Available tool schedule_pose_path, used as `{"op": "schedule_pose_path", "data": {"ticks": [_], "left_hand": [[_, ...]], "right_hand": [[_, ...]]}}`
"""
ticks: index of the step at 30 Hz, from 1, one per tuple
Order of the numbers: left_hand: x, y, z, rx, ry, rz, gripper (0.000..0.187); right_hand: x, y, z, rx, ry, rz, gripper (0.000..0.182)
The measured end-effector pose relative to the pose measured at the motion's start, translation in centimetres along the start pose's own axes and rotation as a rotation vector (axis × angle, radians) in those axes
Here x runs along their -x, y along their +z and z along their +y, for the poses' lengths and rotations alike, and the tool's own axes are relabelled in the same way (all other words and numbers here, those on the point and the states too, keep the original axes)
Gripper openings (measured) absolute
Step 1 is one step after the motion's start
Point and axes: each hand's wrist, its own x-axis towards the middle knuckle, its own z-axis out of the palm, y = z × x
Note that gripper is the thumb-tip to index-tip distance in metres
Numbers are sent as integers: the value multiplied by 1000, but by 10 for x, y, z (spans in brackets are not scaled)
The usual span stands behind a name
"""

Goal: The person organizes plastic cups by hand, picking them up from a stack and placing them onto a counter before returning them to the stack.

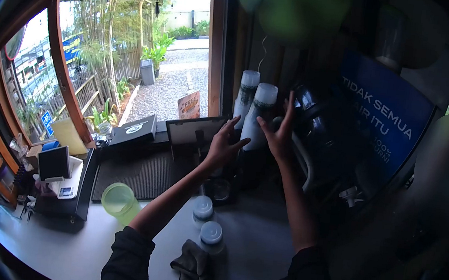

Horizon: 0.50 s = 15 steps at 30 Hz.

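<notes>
Two tall stacks of clear plastic cups stand at the back of the counter beside the window post. The nearer cup stack is between my hands; the farther cup stack is just behind it to the left. My left hand reaches to the left side of the nearer stack, fingers spread. On the other side, my right hand is raised with thumb and fingers apart, its thumb overlapping the stack's edge in this view. Both hands are open. Below my forearms sit two small lidded containers with whitish lids.
A grey cloth lies crumpled near the counter's front edge. Left of my forearm stands a pale green tub. A ribbed black mat, a tablet on a stand and a blue sign surround the counter.
</notes>
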Motion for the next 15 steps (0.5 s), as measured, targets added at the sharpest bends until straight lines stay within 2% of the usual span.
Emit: {"op": "schedule_pose_path", "data": {"ticks": [3, 5, 7, 9, 11, 13, 15], "left_hand": [[50, -40, 40, 193, -138, -37, 67], [88, -74, 59, 276, -204, -96, 62], [136, -100, 61, 352, -275, -58, 57], [190, -121, 53, 309, -316, -28, 55], [242, -128, 33, 351, -417, -52, 52], [280, -123, 25, 331, -466, -181, 51], [301, -105, 18, 201, -399, -260, 57]], "right_hand": [[40, -16, -63, -91, 229, 5, 94], [67, -18, -96, -166, 260, -25, 82], [97, -19, -121, -223, 284, -90, 74], [127, -27, -142, -264, 319, -331, 66], [155, -33, -159, -326, 322, -649, 66], [185, -36, -179, -224, 445, -844, 72], [220, -32, -181, -108, 467, -887, 83]]}}
